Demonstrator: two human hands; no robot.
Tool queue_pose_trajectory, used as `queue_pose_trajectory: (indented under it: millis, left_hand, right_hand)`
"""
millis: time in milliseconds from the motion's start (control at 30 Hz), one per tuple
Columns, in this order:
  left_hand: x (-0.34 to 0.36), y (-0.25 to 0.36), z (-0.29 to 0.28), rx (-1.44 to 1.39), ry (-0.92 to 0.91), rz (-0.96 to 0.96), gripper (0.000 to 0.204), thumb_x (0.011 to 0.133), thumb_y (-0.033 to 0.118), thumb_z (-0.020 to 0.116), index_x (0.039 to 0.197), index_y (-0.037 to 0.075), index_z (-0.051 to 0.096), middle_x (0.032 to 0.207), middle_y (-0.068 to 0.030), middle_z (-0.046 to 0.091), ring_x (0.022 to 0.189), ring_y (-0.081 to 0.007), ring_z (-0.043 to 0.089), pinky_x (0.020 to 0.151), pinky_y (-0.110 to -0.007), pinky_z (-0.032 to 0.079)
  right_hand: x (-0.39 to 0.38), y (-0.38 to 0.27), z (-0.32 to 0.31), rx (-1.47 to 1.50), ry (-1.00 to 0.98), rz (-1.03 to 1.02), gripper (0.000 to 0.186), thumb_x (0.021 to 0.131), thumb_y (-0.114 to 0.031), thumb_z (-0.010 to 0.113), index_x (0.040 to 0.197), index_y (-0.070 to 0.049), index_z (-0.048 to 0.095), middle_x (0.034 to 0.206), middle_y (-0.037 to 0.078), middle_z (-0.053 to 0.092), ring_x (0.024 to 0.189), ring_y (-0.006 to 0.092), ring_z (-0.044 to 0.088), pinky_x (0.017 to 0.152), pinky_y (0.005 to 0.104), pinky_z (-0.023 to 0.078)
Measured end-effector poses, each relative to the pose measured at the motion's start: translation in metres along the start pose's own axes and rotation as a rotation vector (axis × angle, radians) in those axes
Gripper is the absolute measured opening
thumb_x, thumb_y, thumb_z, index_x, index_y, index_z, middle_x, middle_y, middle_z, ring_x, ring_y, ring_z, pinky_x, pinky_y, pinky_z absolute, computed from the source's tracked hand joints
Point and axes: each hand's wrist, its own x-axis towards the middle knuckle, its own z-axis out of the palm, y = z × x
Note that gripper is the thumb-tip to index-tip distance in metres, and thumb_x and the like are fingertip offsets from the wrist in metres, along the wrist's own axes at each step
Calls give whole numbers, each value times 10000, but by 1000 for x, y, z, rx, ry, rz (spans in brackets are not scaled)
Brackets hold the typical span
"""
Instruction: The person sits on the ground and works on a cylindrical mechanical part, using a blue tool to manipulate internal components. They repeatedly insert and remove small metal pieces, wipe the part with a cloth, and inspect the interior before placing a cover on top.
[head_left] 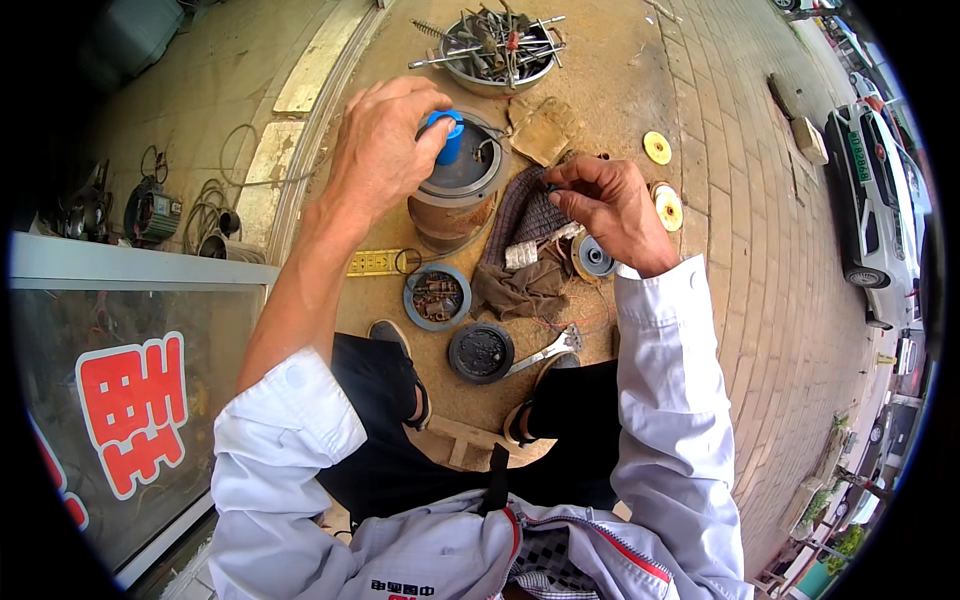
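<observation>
My left hand [380,150] is closed around a small blue cylindrical piece [451,150], held above the open top of a round metal motor housing [452,220]. A wire end shows inside the housing's rim. To the right, my right hand [618,205] is raised with thumb and forefinger pinched together. What sits between those fingertips, if anything, is too small to name. Below that hand lie a dark checked cloth [520,215] and a grey round part [594,256].
A metal bowl [495,84] full of tools stands beyond the housing. Nearer are a dish of small hardware [437,297], a black round tray [481,352] and an adjustable wrench [550,347]. Yellow spools [657,148] lie right; a glass door [150,390] stands left.
</observation>
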Motion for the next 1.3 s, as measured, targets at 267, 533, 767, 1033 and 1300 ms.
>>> queue_pose_trajectory:
  millis: [267,533,767,1033,1300]
  left_hand:
    - [12,10,23,60,-4,149,247,853,122,776,1080,25,766,1254,-153,690,1286,-338,573,1073,-455,448]
    - [35,8,40,6,-138,-52,211,863,173,767,1035,51,782,1257,-137,693,1316,-325,555,1117,-480,386]
    - [28,10,55,203,-278,-3,230,852,183,789,1073,121,800,1376,-106,638,1419,-327,460,1175,-625,286]
    - [28,5,64,272,-266,104,205,866,198,779,1058,133,812,1314,-78,671,1414,-301,467,1179,-662,256]
    - [25,12,73,393,-259,192,156,860,218,775,978,120,800,1169,-16,725,1364,-244,527,1178,-704,216]
  right_hand:
    - [33,24,19,72,188,56,229,842,2,721,1065,55,719,890,145,755,787,182,700,750,325,559]
    - [62,45,32,138,239,-12,176,861,-10,690,1023,40,736,811,142,725,726,200,678,683,346,537]
    - [73,43,41,18,225,-127,182,831,-12,730,1008,30,748,921,237,727,862,393,728,751,419,566]
    - [75,43,43,-19,225,-174,163,841,-38,718,985,31,747,910,237,725,824,401,716,727,444,553]
    - [73,43,42,170,189,54,158,844,-75,732,953,38,753,762,180,723,675,245,682,640,393,530]
